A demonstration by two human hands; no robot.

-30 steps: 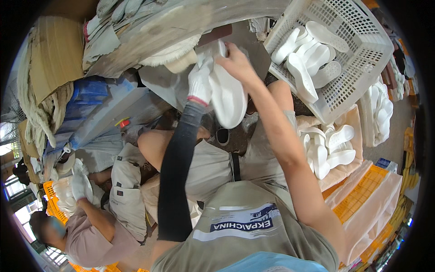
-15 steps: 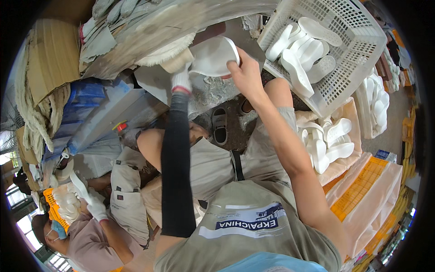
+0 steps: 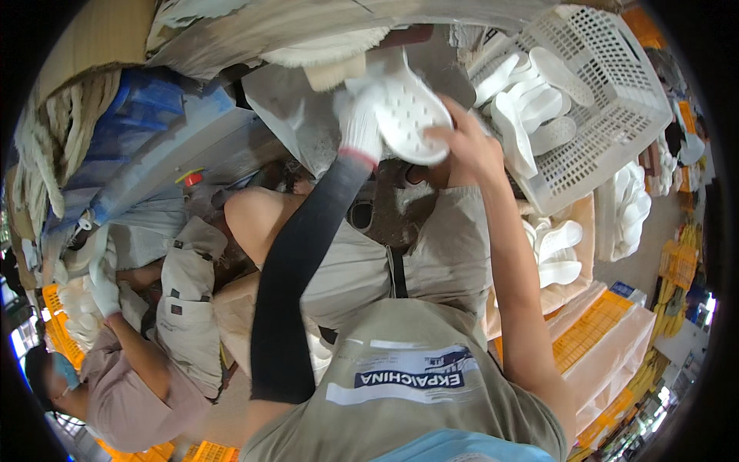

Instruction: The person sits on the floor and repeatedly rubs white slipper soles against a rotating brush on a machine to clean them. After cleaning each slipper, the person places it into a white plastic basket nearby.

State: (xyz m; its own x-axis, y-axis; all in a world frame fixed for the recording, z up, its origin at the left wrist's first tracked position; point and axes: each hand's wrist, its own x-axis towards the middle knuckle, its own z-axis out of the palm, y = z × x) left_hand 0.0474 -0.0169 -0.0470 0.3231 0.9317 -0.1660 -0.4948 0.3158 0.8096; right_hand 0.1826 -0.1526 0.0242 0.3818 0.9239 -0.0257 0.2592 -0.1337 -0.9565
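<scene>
Person's L hand [image 3: 362,123], in a white knit glove w/ a red cuff, was up against the L edge of 1 white sole [image 3: 412,115]. Glove was blurred & its fingertips hidden, so couldn't tell if it gripped or just pressed. Bare R hand [image 3: 469,146] was closed on the sole's lower R end, fingers over the face. Sole was out in front of the person, above the knees, tilted, dimpled face showing, btwn the 2 hands.

Just beyond the L glove was a tan block [image 3: 336,74], w/ a white frayed disc [image 3: 327,48] right above it. A grey panel [image 3: 289,108] stood to the L of the glove. Black sleeve [image 3: 296,285] covered the L forearm; R forearm was bare.

Upper R, near the R hand: a white slotted basket [image 3: 631,115], tipped, w/ a pile of white soles [image 3: 531,96] inside. Below it, more soles [image 3: 560,250] lay in a lined container, partly behind the R arm. Farther R was a stack of soles [image 3: 631,204], then an orange crate [image 3: 589,319] w/ pale pink wrap.

Lower L, well apart, a co-worker [image 3: 142,393] in a pinkish shirt & mask had a white-gloved hand [image 3: 104,292] at a pale sole [image 3: 96,254].
</scene>
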